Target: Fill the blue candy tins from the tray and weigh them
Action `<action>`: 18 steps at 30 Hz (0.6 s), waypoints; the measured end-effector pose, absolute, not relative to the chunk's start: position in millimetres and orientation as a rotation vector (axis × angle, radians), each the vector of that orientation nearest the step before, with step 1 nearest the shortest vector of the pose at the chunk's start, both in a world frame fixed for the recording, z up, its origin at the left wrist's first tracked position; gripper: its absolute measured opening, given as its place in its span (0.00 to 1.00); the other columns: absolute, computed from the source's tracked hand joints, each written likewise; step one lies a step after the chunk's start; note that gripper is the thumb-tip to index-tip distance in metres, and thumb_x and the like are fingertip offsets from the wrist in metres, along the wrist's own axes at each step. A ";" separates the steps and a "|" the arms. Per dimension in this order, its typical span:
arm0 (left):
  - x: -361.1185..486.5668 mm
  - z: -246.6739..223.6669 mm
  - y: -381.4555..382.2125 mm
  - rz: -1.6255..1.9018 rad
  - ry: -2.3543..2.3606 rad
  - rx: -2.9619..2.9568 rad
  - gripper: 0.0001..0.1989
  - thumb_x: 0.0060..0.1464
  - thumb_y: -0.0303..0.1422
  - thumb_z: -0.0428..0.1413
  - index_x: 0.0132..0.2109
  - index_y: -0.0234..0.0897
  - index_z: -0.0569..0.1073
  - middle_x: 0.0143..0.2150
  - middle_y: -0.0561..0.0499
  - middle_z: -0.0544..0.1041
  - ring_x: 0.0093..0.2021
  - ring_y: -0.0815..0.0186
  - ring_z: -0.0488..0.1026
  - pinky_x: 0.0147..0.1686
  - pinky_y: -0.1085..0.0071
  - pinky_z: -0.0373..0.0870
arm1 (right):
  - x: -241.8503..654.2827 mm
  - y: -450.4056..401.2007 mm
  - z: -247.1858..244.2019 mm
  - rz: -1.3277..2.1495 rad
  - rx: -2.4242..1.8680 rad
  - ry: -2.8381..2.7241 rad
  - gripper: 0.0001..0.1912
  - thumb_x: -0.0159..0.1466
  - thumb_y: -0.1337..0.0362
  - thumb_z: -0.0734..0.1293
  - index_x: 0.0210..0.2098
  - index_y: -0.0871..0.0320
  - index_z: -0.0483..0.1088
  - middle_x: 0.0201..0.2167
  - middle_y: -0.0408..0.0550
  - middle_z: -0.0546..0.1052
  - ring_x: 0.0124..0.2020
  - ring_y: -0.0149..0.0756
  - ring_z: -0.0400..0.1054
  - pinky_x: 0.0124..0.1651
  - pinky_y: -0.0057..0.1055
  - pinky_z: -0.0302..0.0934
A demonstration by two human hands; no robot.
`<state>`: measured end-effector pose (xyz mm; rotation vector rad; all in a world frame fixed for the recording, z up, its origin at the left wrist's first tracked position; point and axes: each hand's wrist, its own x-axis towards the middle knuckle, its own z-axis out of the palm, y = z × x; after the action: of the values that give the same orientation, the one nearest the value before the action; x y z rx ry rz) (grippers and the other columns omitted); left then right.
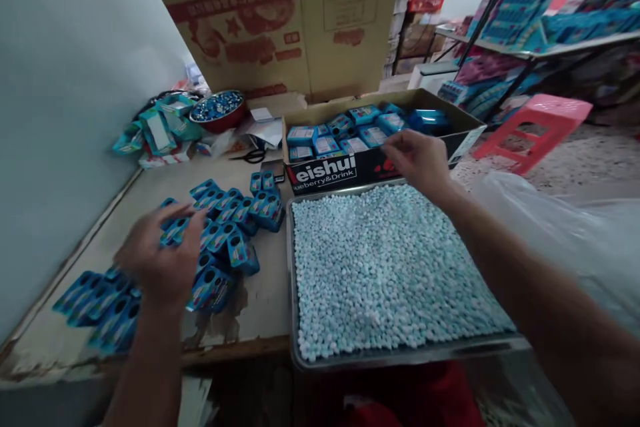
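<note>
My left hand (163,250), smeared by motion, hangs over small blue printed packets (220,233) on the table. Its thumb and fingers are apart, and I see nothing between them. My right hand (420,163) is above the front edge of an open carton (325,173) marked "eishui". Its fingers are curled together in a pinch; anything in them is too small or hidden to make out. Blue packs (373,136) lie inside that carton. Below it, a metal tray (291,280) is filled with small pale blue and white pellets (385,267).
A red bowl (225,124) of shiny blue pieces stands at the back left, beside opened blue packages (160,127). Black scissors (253,156) lie near the carton. A tall cardboard box (310,60) rises behind. To the right are a pink stool (545,123) and clear plastic sheeting (550,233).
</note>
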<state>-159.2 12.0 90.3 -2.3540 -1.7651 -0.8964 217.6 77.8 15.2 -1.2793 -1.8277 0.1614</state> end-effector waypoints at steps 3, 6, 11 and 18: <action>-158.7 90.2 83.8 -0.747 -1.696 -2.422 0.35 0.54 0.25 0.64 0.70 0.40 0.73 0.66 0.38 0.81 0.71 0.44 0.75 0.74 0.50 0.71 | 193.6 179.9 34.7 0.073 -1.519 -2.052 0.14 0.71 0.62 0.70 0.52 0.59 0.83 0.45 0.57 0.87 0.46 0.51 0.81 0.51 0.45 0.73; -142.5 77.5 170.7 -0.434 -1.689 -2.546 0.47 0.48 0.20 0.62 0.76 0.33 0.67 0.79 0.32 0.69 0.80 0.42 0.65 0.80 0.50 0.62 | 163.5 262.1 35.6 -0.116 -1.546 -2.388 0.26 0.68 0.72 0.69 0.65 0.64 0.77 0.62 0.66 0.81 0.60 0.55 0.76 0.59 0.47 0.71; -118.5 37.6 277.9 0.174 -1.884 -2.697 0.62 0.34 0.20 0.64 0.81 0.30 0.61 0.82 0.26 0.61 0.82 0.34 0.60 0.80 0.45 0.60 | 116.2 322.9 13.4 -0.186 -1.411 -2.744 0.36 0.62 0.73 0.76 0.69 0.65 0.73 0.72 0.68 0.72 0.67 0.58 0.69 0.67 0.50 0.64; -141.4 34.6 254.0 -1.627 -1.981 -2.774 0.31 0.31 0.22 0.65 0.48 0.37 0.83 0.50 0.48 0.86 0.61 0.45 0.81 0.67 0.56 0.77 | 110.1 298.7 23.0 -0.233 -1.441 -2.670 0.26 0.66 0.72 0.72 0.64 0.63 0.76 0.62 0.66 0.81 0.56 0.57 0.77 0.59 0.48 0.65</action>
<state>-141.4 254.0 34.6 -2.7741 -1.9807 -1.6269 110.1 298.7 23.0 -1.4407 -2.6699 -0.2332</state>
